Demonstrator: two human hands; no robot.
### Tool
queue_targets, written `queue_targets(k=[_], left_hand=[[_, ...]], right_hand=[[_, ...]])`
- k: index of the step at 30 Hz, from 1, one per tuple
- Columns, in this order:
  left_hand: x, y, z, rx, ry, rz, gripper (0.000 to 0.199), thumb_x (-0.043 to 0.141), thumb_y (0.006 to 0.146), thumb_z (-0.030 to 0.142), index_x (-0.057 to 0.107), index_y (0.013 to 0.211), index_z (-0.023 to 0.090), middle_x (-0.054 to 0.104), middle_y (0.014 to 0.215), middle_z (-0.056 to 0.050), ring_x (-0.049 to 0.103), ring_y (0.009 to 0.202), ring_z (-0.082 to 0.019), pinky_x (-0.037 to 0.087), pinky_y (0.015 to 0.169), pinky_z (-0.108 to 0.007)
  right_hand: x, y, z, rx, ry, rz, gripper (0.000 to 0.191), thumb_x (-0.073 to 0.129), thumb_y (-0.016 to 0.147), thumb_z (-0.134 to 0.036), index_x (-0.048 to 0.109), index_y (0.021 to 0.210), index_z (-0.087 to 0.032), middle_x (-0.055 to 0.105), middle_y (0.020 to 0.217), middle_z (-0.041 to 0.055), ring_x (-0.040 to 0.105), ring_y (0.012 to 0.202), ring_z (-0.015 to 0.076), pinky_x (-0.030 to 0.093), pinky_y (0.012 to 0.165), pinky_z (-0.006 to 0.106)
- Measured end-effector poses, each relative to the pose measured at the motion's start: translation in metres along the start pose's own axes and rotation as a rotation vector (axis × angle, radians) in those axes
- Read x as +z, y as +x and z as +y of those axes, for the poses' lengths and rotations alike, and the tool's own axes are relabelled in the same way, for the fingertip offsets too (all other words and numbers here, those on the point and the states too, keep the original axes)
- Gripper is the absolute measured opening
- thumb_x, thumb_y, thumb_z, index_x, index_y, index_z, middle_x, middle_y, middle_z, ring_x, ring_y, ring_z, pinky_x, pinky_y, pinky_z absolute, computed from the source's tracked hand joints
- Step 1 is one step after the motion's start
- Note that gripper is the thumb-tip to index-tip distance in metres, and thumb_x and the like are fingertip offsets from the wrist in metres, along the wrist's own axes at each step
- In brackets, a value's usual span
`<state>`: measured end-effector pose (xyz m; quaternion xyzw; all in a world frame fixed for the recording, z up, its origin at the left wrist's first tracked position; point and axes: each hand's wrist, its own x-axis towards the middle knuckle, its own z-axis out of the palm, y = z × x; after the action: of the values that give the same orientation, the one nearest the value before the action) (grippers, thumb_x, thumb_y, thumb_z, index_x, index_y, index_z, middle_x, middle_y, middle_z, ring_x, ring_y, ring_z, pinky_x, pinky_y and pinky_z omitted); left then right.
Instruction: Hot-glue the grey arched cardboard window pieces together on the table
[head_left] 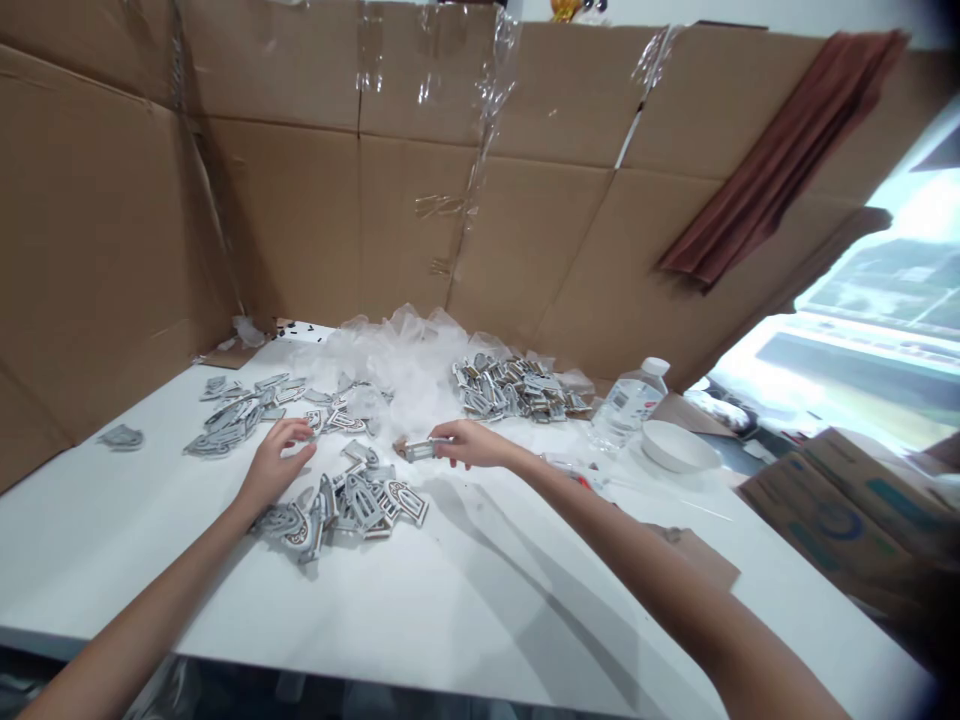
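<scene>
My right hand (477,444) pinches a small grey and white piece (421,450) with a brownish end, held over the table. To the left, my left hand (276,462) hovers with thumb and fingers apart, and nothing shows between them. Just past its fingertips lie flat arch-shaped pieces (345,420). A loose heap of similar grey arch-shaped pieces (364,505) with brown-and-white patterns lies between my hands and nearer to me. Another group of grey pieces (236,420) is beyond my left hand.
Behind are crumpled translucent bags (409,350) and a dense pile of grey pieces (517,388). A clear bottle (630,400) and a white bowl (679,447) stand at right. Cardboard walls (300,200) enclose the white table (360,610) at the back and left.
</scene>
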<state>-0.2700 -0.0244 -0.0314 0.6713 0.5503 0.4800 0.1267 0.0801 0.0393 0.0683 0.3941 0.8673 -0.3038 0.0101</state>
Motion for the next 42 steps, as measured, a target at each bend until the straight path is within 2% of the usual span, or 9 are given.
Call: queue_targets(k=[5, 9, 11, 16, 22, 24, 28, 35, 42], left_hand=[[0.001, -0.001, 0.001, -0.001, -0.013, -0.023, 0.024, 0.057, 0.084, 0.041, 0.062, 0.092, 0.02, 0.056, 0.114, -0.009, 0.056, 0.109, -0.025, 0.049, 0.084, -0.036], [0.0, -0.002, 0.001, 0.0, -0.018, -0.039, 0.023, 0.057, 0.084, 0.041, 0.062, 0.092, 0.02, 0.056, 0.115, -0.008, 0.056, 0.107, -0.025, 0.048, 0.085, -0.036], [0.0, -0.003, 0.002, -0.001, -0.018, -0.042, 0.023, 0.057, 0.084, 0.041, 0.062, 0.092, 0.02, 0.056, 0.115, -0.008, 0.056, 0.107, -0.024, 0.048, 0.085, -0.036], [0.001, -0.003, 0.002, -0.009, -0.013, -0.04, 0.023, 0.057, 0.083, 0.04, 0.062, 0.092, 0.02, 0.056, 0.116, -0.008, 0.057, 0.104, -0.024, 0.049, 0.084, -0.036], [0.002, -0.003, 0.0, -0.015, -0.009, -0.05, 0.023, 0.057, 0.083, 0.041, 0.062, 0.092, 0.02, 0.056, 0.116, -0.008, 0.058, 0.104, -0.024, 0.049, 0.084, -0.037], [0.002, -0.002, 0.001, -0.014, -0.006, -0.051, 0.023, 0.057, 0.083, 0.041, 0.062, 0.092, 0.02, 0.057, 0.116, -0.008, 0.058, 0.105, -0.024, 0.049, 0.085, -0.036], [0.001, -0.002, 0.002, -0.014, -0.001, -0.051, 0.023, 0.057, 0.083, 0.04, 0.062, 0.092, 0.02, 0.057, 0.115, -0.008, 0.059, 0.1, -0.023, 0.05, 0.083, -0.035], [0.0, -0.002, 0.003, -0.014, 0.006, -0.067, 0.024, 0.057, 0.082, 0.041, 0.062, 0.093, 0.02, 0.057, 0.116, -0.008, 0.06, 0.096, -0.021, 0.05, 0.082, -0.035], [0.0, -0.003, 0.004, -0.014, 0.014, -0.077, 0.024, 0.057, 0.082, 0.041, 0.062, 0.093, 0.02, 0.057, 0.117, -0.008, 0.058, 0.104, -0.024, 0.049, 0.085, -0.036]], right_hand=[[-0.021, -0.024, 0.001, 0.157, 0.043, -0.321, 0.02, 0.053, 0.082, -0.029, 0.064, 0.092, -0.016, 0.065, 0.082, 0.0019, 0.062, 0.057, 0.01, 0.046, 0.05, 0.02], [-0.011, -0.019, -0.004, 0.261, -0.016, -0.509, 0.018, 0.061, 0.081, -0.031, 0.064, 0.083, -0.014, 0.062, 0.07, 0.0003, 0.06, 0.053, 0.011, 0.047, 0.048, 0.022], [-0.003, -0.014, -0.01, 0.276, -0.057, -0.528, 0.021, 0.06, 0.086, -0.033, 0.064, 0.091, -0.013, 0.062, 0.074, 0.0, 0.059, 0.056, 0.0098, 0.048, 0.05, 0.023], [0.01, -0.007, -0.026, 0.258, -0.167, -0.412, 0.036, 0.054, 0.092, -0.04, 0.055, 0.119, -0.016, 0.064, 0.094, 0.0032, 0.061, 0.07, 0.0113, 0.053, 0.062, 0.027], [0.033, 0.002, -0.05, 0.144, -0.363, -0.081, 0.047, 0.059, 0.082, -0.051, 0.064, 0.111, -0.015, 0.067, 0.098, 0.0157, 0.064, 0.095, 0.032, 0.047, 0.077, 0.041], [0.043, 0.007, -0.057, 0.044, -0.348, -0.025, 0.055, 0.064, 0.075, -0.053, 0.06, 0.119, -0.02, 0.066, 0.105, 0.014, 0.062, 0.101, 0.0321, 0.046, 0.08, 0.039], [0.056, 0.017, -0.059, -0.084, -0.238, 0.017, 0.058, 0.074, 0.065, -0.038, 0.06, 0.12, -0.023, 0.066, 0.108, 0.0091, 0.061, 0.101, 0.0281, 0.045, 0.08, 0.033], [0.038, -0.004, -0.012, -0.023, 0.201, -0.021, 0.046, 0.059, 0.078, -0.036, 0.055, 0.12, -0.018, 0.066, 0.103, 0.0066, 0.065, 0.07, 0.013, 0.051, 0.061, 0.025], [0.019, -0.048, 0.037, 0.043, 0.451, -0.09, 0.029, 0.052, 0.078, -0.03, 0.057, 0.102, -0.015, 0.065, 0.093, 0.0049, 0.064, 0.077, 0.0132, 0.055, 0.063, 0.024]])
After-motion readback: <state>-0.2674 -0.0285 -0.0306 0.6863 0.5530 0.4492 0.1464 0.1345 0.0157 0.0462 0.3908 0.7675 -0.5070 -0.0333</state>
